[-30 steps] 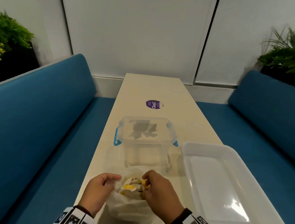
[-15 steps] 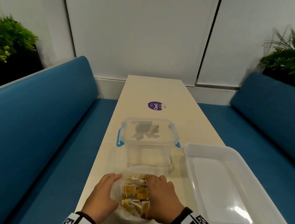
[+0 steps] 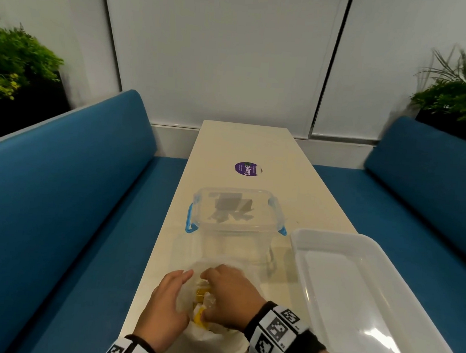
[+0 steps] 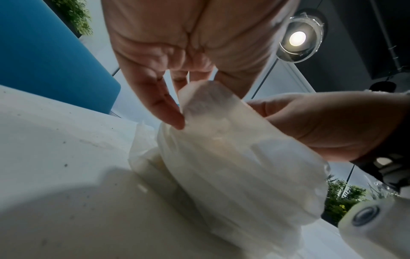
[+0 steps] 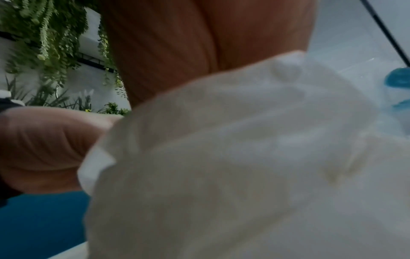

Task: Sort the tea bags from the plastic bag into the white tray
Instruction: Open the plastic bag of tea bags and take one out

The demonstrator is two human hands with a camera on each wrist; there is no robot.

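- Plastic bag (image 3: 188,298) on the desk's (image 3: 245,146) near end, mouth up, yellow tea bags (image 3: 199,296) inside.
- Left hand (image 3: 166,304) pinches the bag's left rim; right hand (image 3: 230,298) grips the right rim.
- White tray (image 3: 377,307) right of the bag, long axis running away from the person.

The plastic bag (image 3: 208,338) sits before the lidded box (image 3: 235,218) (tray (image 3: 437,331) to their right).

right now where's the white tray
In the head view the white tray sits on the table's near right side, right of the right hand and beside the clear blue-latched box.
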